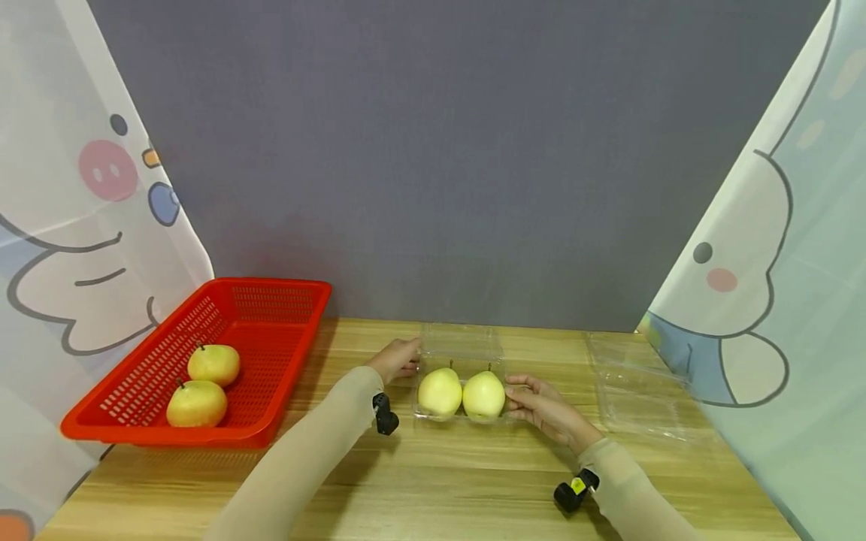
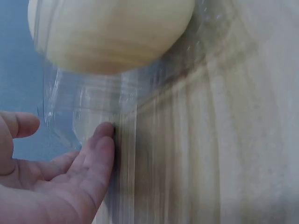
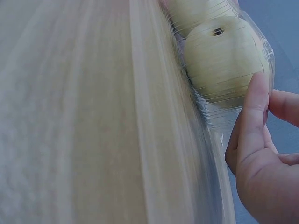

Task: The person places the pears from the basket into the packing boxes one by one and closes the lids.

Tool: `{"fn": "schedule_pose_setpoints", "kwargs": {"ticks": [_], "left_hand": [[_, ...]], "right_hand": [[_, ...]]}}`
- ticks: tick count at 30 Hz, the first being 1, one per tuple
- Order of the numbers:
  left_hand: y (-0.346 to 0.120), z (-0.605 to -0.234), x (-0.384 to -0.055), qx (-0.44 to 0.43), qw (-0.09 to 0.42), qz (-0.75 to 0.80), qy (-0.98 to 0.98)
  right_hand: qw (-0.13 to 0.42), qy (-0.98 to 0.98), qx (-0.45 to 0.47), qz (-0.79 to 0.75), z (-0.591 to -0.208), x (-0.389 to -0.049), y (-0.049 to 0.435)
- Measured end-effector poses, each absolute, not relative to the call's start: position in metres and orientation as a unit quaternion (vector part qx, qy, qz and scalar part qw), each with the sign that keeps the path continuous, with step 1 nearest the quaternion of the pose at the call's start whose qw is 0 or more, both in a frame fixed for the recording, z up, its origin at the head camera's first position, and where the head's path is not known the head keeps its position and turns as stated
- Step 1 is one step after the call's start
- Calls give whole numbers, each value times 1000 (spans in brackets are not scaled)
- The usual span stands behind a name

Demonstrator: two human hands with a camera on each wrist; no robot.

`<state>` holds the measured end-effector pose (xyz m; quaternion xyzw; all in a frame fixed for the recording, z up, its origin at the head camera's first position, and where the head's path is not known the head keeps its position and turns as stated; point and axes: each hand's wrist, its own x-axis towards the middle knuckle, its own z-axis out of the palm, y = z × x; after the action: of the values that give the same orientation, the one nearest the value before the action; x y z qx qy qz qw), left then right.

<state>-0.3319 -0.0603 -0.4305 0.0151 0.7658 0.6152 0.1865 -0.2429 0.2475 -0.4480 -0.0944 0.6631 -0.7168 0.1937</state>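
Observation:
Two pale yellow pears sit side by side in a clear plastic clamshell box in the middle of the wooden table, its lid tipped back behind them. At the left side of the box is my left hand. The left wrist view shows its fingers loosely extended along the plastic, with the thumb held apart. On the opposite side, my right hand pinches the box's edge between thumb and forefinger. A pear lies close behind that grip in the right wrist view.
A red slotted basket stands at the left with two more yellow pears inside. Another clear plastic box lies open at the right. A grey panel closes off the back, and printed cloths hang at both sides.

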Motion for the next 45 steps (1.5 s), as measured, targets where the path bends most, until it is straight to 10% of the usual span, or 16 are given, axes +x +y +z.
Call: {"fn": "schedule_pose_setpoints", "kwargs": {"ticks": [45], "left_hand": [[-56,-430,-338,80,153,664,728]], "right_hand": [[188,659,-89,-722,-450,-243,247]]}}
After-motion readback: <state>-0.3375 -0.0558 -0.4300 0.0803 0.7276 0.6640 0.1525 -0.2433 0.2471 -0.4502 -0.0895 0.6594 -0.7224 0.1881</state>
